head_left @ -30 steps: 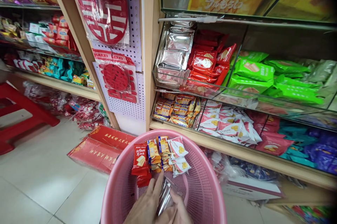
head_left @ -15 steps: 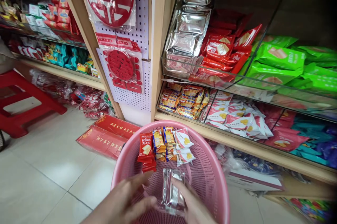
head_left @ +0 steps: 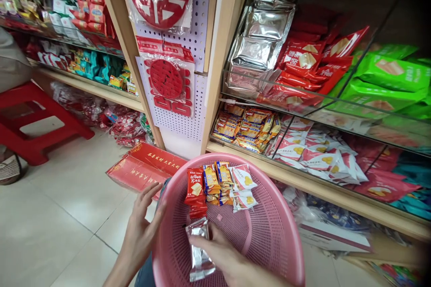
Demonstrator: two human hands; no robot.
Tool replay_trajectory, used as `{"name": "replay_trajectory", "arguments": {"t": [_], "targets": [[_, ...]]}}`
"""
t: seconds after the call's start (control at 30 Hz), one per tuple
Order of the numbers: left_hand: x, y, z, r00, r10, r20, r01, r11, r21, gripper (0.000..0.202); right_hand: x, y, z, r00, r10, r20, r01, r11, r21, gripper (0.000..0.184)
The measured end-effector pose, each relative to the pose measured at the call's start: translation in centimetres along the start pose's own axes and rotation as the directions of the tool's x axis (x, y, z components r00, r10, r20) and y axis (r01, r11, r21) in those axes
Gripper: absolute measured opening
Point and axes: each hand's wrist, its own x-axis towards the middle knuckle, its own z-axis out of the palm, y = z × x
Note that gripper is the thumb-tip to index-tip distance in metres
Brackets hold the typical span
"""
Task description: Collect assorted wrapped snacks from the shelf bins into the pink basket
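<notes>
My right hand is closed on a silver foil snack packet, held low inside a pink plastic basket; whether more than one packet is in the grip I cannot tell. My left hand is open with fingers apart, beside the basket's left rim, and holds nothing. In the far part of the basket lie red wafer packets, orange-and-blue packets and white packets with a yellow picture, set out side by side.
Shelves behind hold silver packets, red packets, green packets and small orange packets. A red stool with a seated person stands at left. A flat red box lies on the floor.
My left hand has drawn back to the left, out over the basket's rim. My right hand has shifted the silver packet leftward, near the red packets. The camera view has turned slightly left.
</notes>
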Motion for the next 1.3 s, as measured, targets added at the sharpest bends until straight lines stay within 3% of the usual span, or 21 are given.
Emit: {"name": "replay_trajectory", "arguments": {"t": [0.33, 0.53, 0.7, 0.93, 1.17, 1.3], "targets": [[-1.0, 0.5, 1.8, 0.999, 0.033, 0.023, -0.032, 0.997, -0.066, 0.034, 2.1, 1.5, 1.5, 0.996, -0.064, -0.061, 0.063, 0.998, -0.009, 0.045], [-1.2, 0.7, 1.9, 0.999, -0.007, 0.045, 0.012, 0.995, -0.101, 0.034, 1.7, 1.8, 1.8, 0.957, -0.262, -0.127, 0.208, 0.919, -0.334, 0.038], [-1.4, 0.9, 1.8, 0.999, -0.012, 0.038, 0.016, 0.995, -0.102, 0.033, 1.5, 2.1, 1.6, 0.923, -0.354, -0.150, 0.229, 0.821, -0.523, 0.029], [-1.5, 1.0, 1.9, 0.999, -0.015, 0.050, 0.020, 0.994, -0.103, 0.032, 0.9, 1.9, 1.4, 0.934, -0.341, -0.108, 0.210, 0.766, -0.607, 0.034], [-1.7, 0.9, 1.8, 0.998, -0.017, 0.066, 0.024, 0.995, -0.098, 0.033, 1.1, 0.9, 2.1, 0.952, -0.304, -0.046, 0.159, 0.614, -0.773, 0.055], [-1.6, 1.0, 1.8, 0.997, -0.010, 0.076, 0.018, 0.995, -0.094, 0.034, 0.8, 0.9, 1.9, 0.959, -0.277, -0.064, 0.143, 0.662, -0.735, 0.065]]}}
